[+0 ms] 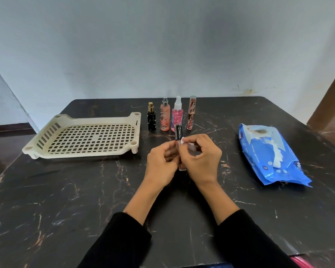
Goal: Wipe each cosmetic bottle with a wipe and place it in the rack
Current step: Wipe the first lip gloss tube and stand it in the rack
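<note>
Cream rack (37, 146) empty; left hand (162, 163) gripping black-capped tube (178, 133), right hand (201, 157) pinching wipe (182, 141); four bottles (165, 117) left.

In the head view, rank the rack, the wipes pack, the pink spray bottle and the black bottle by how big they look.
1. Rack
2. Wipes pack, nearer the camera, which may flatter it
3. Pink spray bottle
4. Black bottle
</note>
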